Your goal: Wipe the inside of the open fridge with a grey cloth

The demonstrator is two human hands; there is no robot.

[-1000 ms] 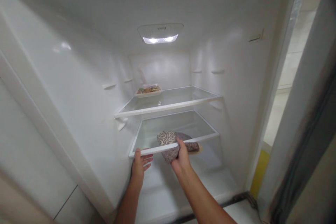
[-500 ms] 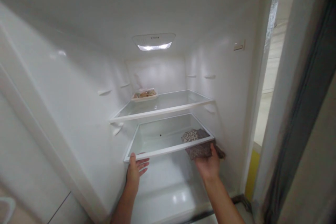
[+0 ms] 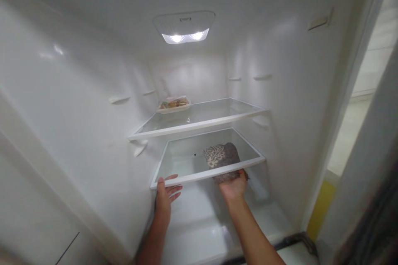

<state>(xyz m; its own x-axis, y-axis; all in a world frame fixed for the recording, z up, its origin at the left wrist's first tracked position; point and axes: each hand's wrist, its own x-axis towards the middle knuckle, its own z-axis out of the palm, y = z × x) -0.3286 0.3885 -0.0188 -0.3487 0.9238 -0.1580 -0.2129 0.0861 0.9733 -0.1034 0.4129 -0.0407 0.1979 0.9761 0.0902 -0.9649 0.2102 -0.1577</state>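
Inside an open fridge, my left hand (image 3: 164, 196) grips the front left corner of the lower glass shelf (image 3: 183, 161), thumb on the white rim and fingers spread beneath. My right hand (image 3: 233, 187) is under the same shelf, palm up, and holds a grey-brown cloth (image 3: 222, 156) with a pale pattern against the glass underside. The cloth shows through the glass, with its lower edge hanging below the front rim. Part of my right fingers is hidden by the cloth and the rim.
An upper glass shelf (image 3: 205, 120) carries a white tray of food (image 3: 174, 104) at its back left. A lit lamp (image 3: 185, 29) is on the ceiling. Shelf supports stick out from both side walls. A dark hose-like strip (image 3: 292, 240) lies at the lower right.
My right hand and the cloth have moved left along the shelf's underside, away from its right corner. My left hand keeps its hold on the shelf corner. The camera view has come closer.
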